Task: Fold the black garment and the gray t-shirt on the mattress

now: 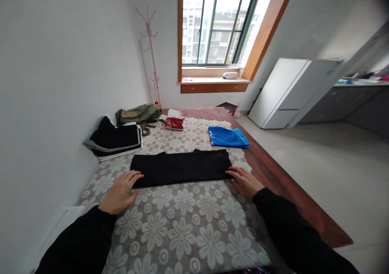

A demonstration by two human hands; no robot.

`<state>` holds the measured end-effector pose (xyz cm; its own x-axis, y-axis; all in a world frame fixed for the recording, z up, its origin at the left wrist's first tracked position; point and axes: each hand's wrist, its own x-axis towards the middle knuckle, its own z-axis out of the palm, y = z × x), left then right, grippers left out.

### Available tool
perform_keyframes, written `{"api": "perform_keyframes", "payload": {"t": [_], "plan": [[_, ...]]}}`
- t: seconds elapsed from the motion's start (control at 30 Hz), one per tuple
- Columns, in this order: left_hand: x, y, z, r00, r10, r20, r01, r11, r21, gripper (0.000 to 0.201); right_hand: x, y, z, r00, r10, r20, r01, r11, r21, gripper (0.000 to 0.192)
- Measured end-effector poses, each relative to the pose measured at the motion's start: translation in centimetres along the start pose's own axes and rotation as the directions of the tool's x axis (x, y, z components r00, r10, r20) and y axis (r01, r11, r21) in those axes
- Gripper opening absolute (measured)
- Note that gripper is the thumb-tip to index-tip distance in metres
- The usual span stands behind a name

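on the lace-covered table (182,225), head view: folded black garment (182,168) lies flat mid-table, long axis running left-right. left hand (120,193) flat w/ fingers together at its left end, right hand (244,181) flat, fingers loosely spread, touching the right end. blue shirt (227,137) folded behind, dark clothes stack (117,138) far left.

At frame centre a matt black folded cloth garment (181,168) lies on a lace-like grey tablecloth (182,221) patterned with white flowers, over a glossy reddish-brown wooden table (282,181). Above it, the folded blue shirt (227,137) is soft matt cloth. At right, the white fridge (288,92) looks smooth, above a pale, faintly shiny tiled floor (349,173).
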<state>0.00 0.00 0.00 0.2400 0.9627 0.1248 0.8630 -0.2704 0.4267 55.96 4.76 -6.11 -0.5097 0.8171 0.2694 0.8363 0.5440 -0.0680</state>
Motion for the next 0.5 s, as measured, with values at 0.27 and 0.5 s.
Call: {"api": "perform_keyframes", "payload": {"t": [0.27,0.5], "plan": [[-0.2,-2.6,3.2,0.979,-0.127,-0.162,0.084,0.965,-0.247,0.028,0.9,0.9,1.2,1.0,-0.011,-0.023,0.01,1.0,-0.023,0.047],[-1.9,-1.3,2.7,0.931,-0.191,-0.31,0.08,0.938,-0.339,0.023,0.8,-0.3,-1.7,0.999,-0.027,-0.018,0.026,0.999,-0.045,0.038]]}}
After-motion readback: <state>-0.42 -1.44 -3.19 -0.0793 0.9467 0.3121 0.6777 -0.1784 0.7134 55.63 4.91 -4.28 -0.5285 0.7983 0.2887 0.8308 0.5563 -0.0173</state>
